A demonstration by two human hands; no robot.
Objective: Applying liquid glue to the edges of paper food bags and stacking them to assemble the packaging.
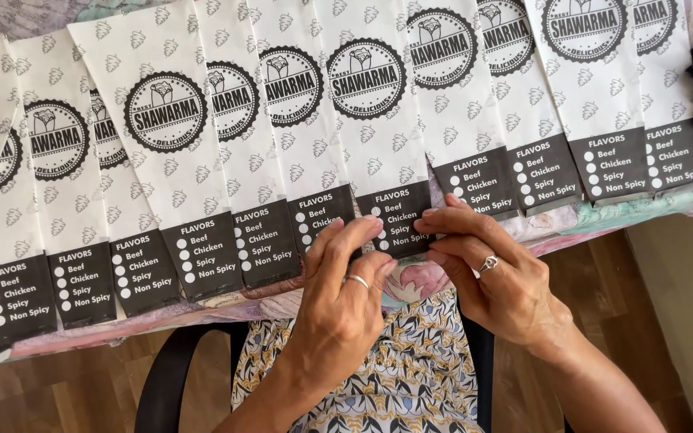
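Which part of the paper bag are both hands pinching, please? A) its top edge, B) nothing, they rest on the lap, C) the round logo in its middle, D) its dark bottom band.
D: the left hand and right hand both grip the dark band at the lower end of one bag in the overlapping row.

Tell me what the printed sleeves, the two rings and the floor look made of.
Sleeves: thin matte paper, white with black print; flat, crisp edges, overlapped in a row. The left hand and right hand pinch one sleeve's black end. Ring on left hand: plain polished metal, silvery. Ring on right hand: silvery metal, seemingly with a small setting. Floor: brown wood grain, possibly laminate.
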